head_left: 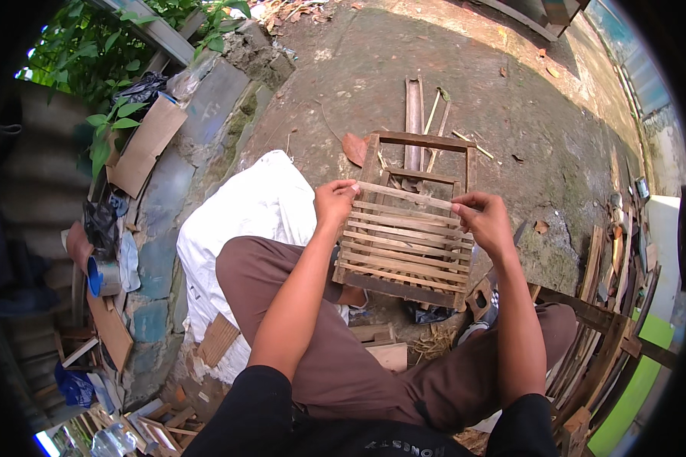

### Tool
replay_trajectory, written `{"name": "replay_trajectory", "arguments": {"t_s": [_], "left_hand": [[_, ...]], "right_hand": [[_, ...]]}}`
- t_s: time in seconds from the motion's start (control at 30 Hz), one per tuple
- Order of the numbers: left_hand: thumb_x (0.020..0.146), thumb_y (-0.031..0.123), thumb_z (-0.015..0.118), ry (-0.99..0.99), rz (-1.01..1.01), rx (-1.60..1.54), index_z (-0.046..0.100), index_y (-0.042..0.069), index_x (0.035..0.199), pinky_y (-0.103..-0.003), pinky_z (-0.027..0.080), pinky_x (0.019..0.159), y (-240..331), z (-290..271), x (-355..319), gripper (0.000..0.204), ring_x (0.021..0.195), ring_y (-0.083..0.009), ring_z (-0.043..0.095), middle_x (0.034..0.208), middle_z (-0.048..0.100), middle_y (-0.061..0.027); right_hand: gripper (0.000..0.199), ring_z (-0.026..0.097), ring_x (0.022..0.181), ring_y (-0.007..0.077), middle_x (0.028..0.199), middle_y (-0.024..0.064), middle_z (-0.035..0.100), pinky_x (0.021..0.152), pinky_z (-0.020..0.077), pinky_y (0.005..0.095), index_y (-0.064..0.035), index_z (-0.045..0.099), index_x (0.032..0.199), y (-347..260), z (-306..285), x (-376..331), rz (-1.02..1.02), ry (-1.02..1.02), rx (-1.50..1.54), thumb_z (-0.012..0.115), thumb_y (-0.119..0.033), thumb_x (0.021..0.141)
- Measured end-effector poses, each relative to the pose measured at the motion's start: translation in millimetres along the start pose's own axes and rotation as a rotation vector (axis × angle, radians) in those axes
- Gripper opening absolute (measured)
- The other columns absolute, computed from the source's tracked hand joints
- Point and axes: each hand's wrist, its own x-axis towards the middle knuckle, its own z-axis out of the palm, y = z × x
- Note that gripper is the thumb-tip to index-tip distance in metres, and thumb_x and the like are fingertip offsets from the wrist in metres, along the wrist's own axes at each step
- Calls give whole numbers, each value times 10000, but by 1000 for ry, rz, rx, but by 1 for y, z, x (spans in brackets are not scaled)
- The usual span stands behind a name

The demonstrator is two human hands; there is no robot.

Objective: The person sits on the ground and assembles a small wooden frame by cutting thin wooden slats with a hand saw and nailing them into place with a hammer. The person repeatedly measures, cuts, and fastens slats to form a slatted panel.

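One pale uppermost slat [404,196] spans both hands, at the 12 o'clock edge of a slatted wooden frame [408,230]; the latter stands just before the seated person, between the bent knees, its thin slats running in near-parallel rows down to a dark lower board [396,287] at 6 o'clock; whether the held slat touches the frame cannot be told. Left hand [334,204], at 10 o'clock of the frame: thumb and fingers pinch the slat's left end; right hand [486,222], at 2 o'clock: thumb and forefinger pinch its right end.

Clock positions below are likewise read from the slatted frame. At 12 o'clock, close by, a dark wooden rail [427,140] is carried on two uprights; beyond it a long grooved bar [414,114] lies on the ground [320,84]; at 11 o'clock, a dry brown leaf [354,149]; at 9 o'clock, a bulky white sack [244,198], beside the left knee; at 8 o'clock, a ribbed brown piece [218,340] rests on the sack's lower part. Farther out: at 10 o'clock, green foliage [76,46]; between 3 and 4 o'clock, a heap of wooden strips [589,266]; at 4 o'clock, a bright green panel [640,369].
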Motion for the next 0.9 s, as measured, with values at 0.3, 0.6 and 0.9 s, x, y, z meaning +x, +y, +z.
{"name": "replay_trajectory", "arguments": {"t_s": [0.3, 0.6, 0.9], "left_hand": [[883, 173, 837, 194, 142, 132, 825, 40, 983, -334, 551, 736, -38, 2, 15, 167, 749, -170, 708, 824, 779, -91], [857, 224, 869, 155, 116, 134, 806, 42, 924, -325, 540, 685, -38, 5, 13, 204, 706, -153, 693, 791, 763, -62], [889, 243, 846, 184, 143, 317, 801, 34, 963, -337, 552, 786, -36, 6, 10, 226, 813, -185, 722, 884, 785, -93]], "right_hand": [[175, 593, 615, 104, 779, 49, 735, 578, 477, 289, 4, 810, 1050, 28, 25, 11, -38, 60, -170, 788, -118, 926], [209, 761, 950, 322, 1048, 219, 779, 874, 570, 414, -89, 815, 1134, 22, -5, 12, -222, 30, -403, 711, -104, 954], [277, 749, 690, 219, 939, 175, 794, 705, 591, 378, 7, 778, 1107, 20, -43, 5, 151, -42, -417, 821, -153, 885]]}}
